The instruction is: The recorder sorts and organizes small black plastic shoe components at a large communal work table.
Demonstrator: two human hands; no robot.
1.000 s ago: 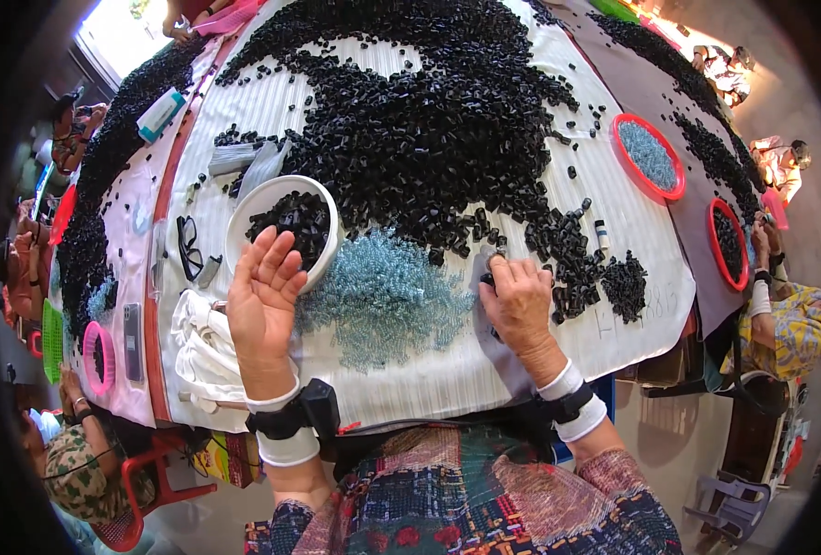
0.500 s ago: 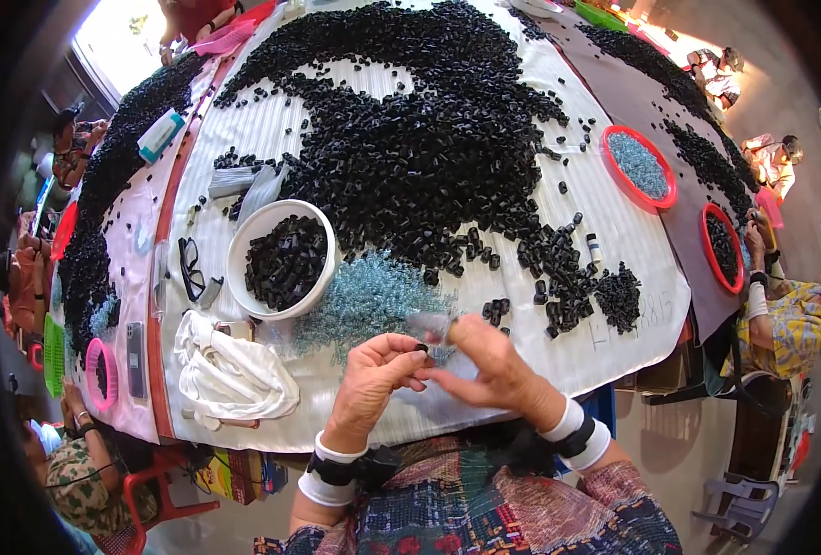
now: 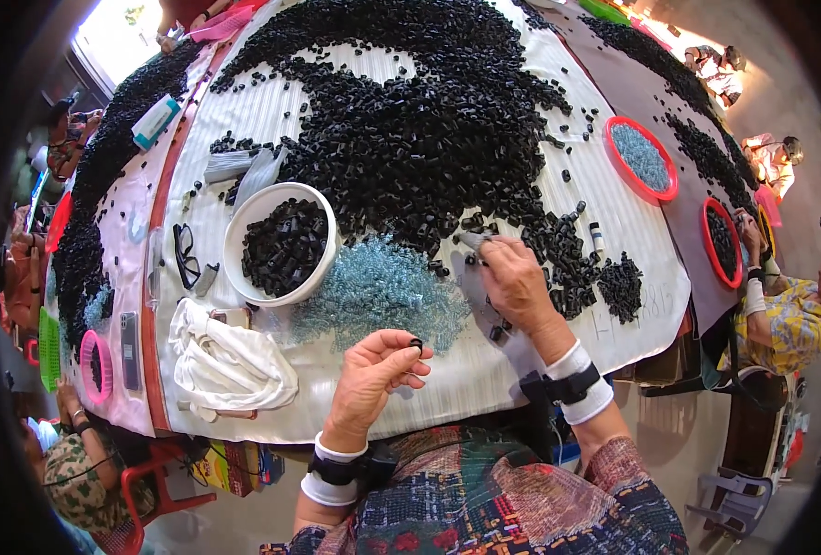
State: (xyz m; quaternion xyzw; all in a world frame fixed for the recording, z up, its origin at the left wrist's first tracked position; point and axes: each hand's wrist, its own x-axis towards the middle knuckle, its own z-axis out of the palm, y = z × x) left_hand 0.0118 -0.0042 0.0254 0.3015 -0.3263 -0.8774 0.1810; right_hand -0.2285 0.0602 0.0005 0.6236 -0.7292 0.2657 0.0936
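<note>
1. Pinching a small black piece [image 3: 416, 343] between thumb and fingertips, the left hand [image 3: 371, 381] is narrow, its outer fingers curled, over the near part of the tabletop [image 3: 466, 393].
2. Writing: faint dark handwritten characters [image 3: 641, 313] show on the white cover, to the right of the right hand [image 3: 518, 285]; they are not transcribed. Any print on the teal-and-white box [image 3: 156, 121], well apart to the left hand's upper left, is too small to read.
3. Orientation: the pinched piece projects past the left thumb tip, toward the right hand's side. It is too small and too covered for its long axis to be told.
4. Right hand: fingers bunched and pointing away from the wearer. A grey item [image 3: 472, 240] shows at the fingertips; whether gripped or worn, cannot tell.
5. Beyond the left hand: a heap of clear pale-blue pieces [image 3: 378, 282]. To its upper left: a white bowl [image 3: 234, 245] of black pieces. To its left: a crumpled white cloth [image 3: 230, 356].
6. Beyond the right hand: a large black heap [image 3: 419, 139]. To its right: a smaller black heap [image 3: 620, 289].
</note>
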